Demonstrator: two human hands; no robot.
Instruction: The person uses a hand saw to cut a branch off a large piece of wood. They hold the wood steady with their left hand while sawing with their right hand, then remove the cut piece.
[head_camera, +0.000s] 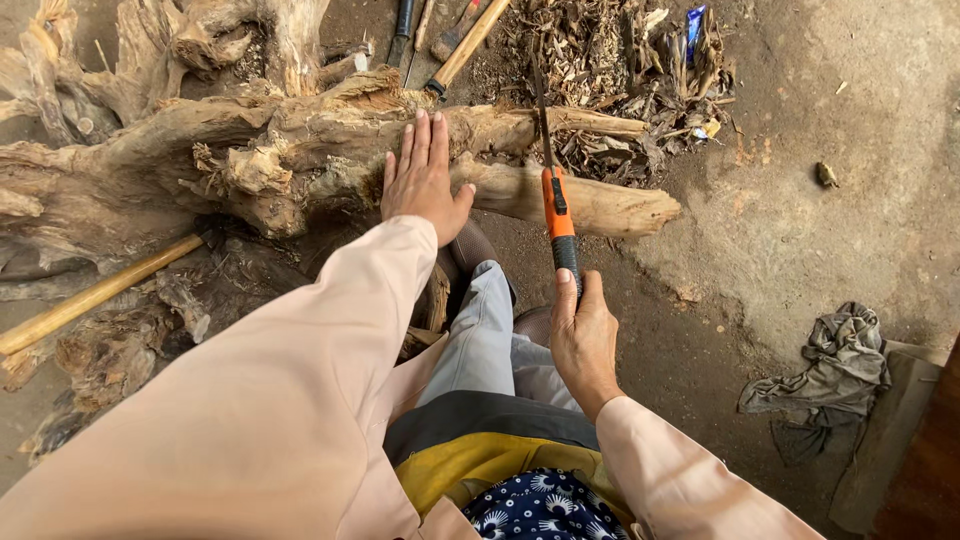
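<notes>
The hand saw (555, 190), with an orange and black handle and a thin dark blade, runs straight ahead of the right hand (583, 335), its blade laid across the pale branch (560, 195) of a gnarled driftwood stump (230, 150). The right hand is wrapped closed around the black end of the handle, thumb along the top. The left hand (423, 180) lies flat and open on the same branch, just left of the blade, fingers spread and pressing on the wood, gripping nothing. Between the two hands, closer to the body, a bent knee in grey trousers (490, 330) points toward the branch. Beyond the left hand, past the stump, lie tools with wooden handles (465, 45). Beyond the saw's tip is a heap of wood chips and bark scraps (620, 70). Far left of the left hand, a long pale wooden handle (95, 295) slants over the dirt floor (800, 200). Well to the right of the right hand, a crumpled grey rag (830, 375) lies on the floor.
</notes>
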